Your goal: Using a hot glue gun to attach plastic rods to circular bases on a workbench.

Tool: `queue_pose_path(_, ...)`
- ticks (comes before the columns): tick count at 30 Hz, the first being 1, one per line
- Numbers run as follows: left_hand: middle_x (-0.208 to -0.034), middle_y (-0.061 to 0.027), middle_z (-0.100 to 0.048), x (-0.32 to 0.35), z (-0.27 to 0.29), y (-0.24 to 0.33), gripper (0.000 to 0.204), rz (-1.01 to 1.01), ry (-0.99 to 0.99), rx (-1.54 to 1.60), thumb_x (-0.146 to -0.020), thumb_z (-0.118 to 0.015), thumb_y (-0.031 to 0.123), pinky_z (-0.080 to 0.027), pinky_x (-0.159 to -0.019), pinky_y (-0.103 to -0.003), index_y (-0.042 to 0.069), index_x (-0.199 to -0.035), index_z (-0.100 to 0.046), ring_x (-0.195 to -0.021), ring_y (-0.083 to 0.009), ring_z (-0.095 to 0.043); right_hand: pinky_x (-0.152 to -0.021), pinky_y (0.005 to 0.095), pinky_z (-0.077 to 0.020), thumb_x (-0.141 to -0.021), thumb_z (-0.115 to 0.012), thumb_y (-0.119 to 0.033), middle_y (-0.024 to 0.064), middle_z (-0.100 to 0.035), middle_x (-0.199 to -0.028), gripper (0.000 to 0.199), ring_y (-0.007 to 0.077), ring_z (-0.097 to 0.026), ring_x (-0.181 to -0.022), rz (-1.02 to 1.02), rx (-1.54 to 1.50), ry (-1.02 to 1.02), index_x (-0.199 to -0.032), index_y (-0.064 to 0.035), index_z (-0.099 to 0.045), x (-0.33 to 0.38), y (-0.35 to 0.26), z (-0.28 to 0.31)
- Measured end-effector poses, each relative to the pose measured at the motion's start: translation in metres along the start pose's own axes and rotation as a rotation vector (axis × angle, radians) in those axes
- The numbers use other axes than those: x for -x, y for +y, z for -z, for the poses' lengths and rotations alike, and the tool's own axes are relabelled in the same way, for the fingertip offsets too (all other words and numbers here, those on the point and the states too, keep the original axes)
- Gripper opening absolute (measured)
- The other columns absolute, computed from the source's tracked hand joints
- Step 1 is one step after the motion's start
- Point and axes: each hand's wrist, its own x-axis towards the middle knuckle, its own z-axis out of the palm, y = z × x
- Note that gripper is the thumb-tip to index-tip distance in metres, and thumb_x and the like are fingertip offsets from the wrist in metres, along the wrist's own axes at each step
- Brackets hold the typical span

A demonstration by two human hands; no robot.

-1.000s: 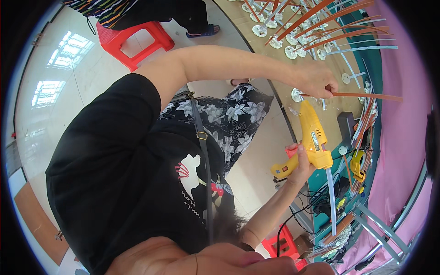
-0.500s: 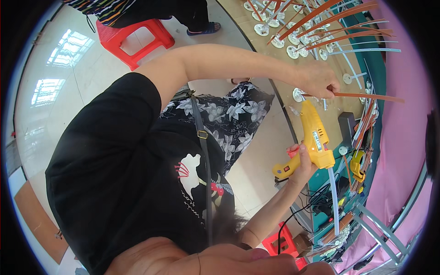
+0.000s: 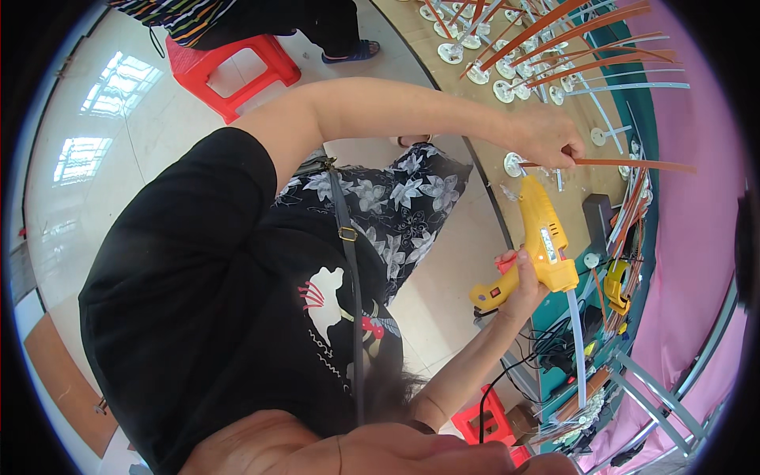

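My left hand (image 3: pixel 550 142), its fingers closed, pinches a thin reddish-brown stick (image 3: pixel 633 165) that lies roughly level and points right. The stick's near end meets a small white round disc (image 3: pixel 514 165) at the table's edge. Wrapped round the handle of a yellow hot glue gun (image 3: pixel 542 237) is my right hand (image 3: pixel 522 289). The gun's nozzle is just beside the disc, close to the stick's end; whether it touches cannot be made out. A whitish glue stick (image 3: pixel 577 348) sticks out of the gun's back.
Several white discs with brown and pale sticks (image 3: pixel 546 55) stand at the table's far end. Loose sticks (image 3: pixel 629 214), a dark block (image 3: pixel 598 218) and a yellow tool (image 3: pixel 617 286) lie to the right. Black cables (image 3: pixel 546 344) hang below. A person sits by a red stool (image 3: pixel 229 75).
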Motion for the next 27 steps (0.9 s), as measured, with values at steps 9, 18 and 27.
queue_pose_path(9, -0.069, -0.0066, -0.063, -0.001, 0.004, -0.006, 0.015, -0.021, 0.004, -0.015, -0.071, -0.059, 0.021, -0.045, -0.057, -0.035, 0.008, -0.077, -0.064, -0.065, -0.0233, -0.06, -0.053, 0.0316, -0.0495, -0.073, -0.058, -0.002, 0.0118, -0.052, -0.071, 0.032, 0.0198, -0.056, -0.057, 0.022, -0.034, -0.009, -0.101, 0.0029, -0.043, -0.005, 0.008, 0.006)
queue_pose_path(18, -0.071, -0.0071, -0.063, 0.001, 0.004, -0.003, 0.017, -0.027, -0.001, -0.01, -0.073, -0.059, 0.022, -0.046, -0.059, -0.034, 0.007, -0.08, -0.064, -0.066, -0.023, -0.06, -0.052, 0.0331, -0.05, -0.072, -0.061, -0.004, 0.013, -0.052, -0.083, 0.042, 0.0205, -0.056, -0.058, -0.046, -0.03, -0.051, -0.109, 0.002, -0.04, -0.006, 0.009, 0.013)
queue_pose_path(27, -0.072, -0.0065, -0.064, 0.003, 0.006, -0.004, 0.017, -0.008, -0.017, -0.006, -0.073, -0.059, 0.021, -0.046, -0.059, -0.034, 0.008, -0.081, -0.065, -0.067, -0.0227, -0.06, -0.053, 0.0318, -0.0499, -0.073, -0.058, -0.002, 0.0124, -0.054, -0.069, 0.027, 0.0204, -0.056, -0.056, -0.074, 0.019, -0.048, -0.097, 0.0037, -0.046, -0.011, -0.006, 0.005)
